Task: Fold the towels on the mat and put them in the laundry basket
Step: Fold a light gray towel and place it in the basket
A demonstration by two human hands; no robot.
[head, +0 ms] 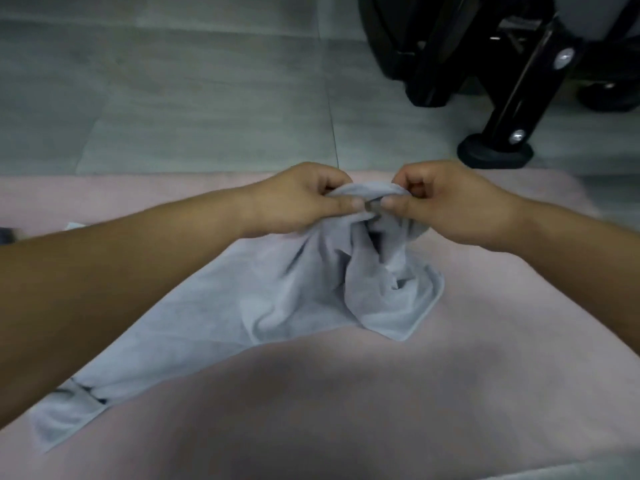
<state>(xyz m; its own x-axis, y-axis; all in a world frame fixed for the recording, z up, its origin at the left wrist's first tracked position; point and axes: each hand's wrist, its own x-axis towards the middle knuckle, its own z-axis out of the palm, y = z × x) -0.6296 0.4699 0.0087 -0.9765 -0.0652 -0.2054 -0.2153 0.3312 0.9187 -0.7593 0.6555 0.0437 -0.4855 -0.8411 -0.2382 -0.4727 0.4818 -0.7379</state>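
Observation:
A light grey towel [263,299] lies crumpled on the pink mat [346,393], trailing from the middle toward the lower left. My left hand [301,199] and my right hand [446,202] both pinch its bunched upper edge, thumbs almost touching, lifting that edge a little off the mat near the mat's far side. The rest of the towel hangs in folds below my hands, one hemmed corner resting on the mat at the right. My left forearm covers part of the towel. No laundry basket is in view.
Grey floor tiles [173,91] run beyond the mat's far edge. A black metal frame with a round foot [495,154] and wheels stands on the floor at the upper right, close to the mat. A small dark object [7,235] sits at the left edge.

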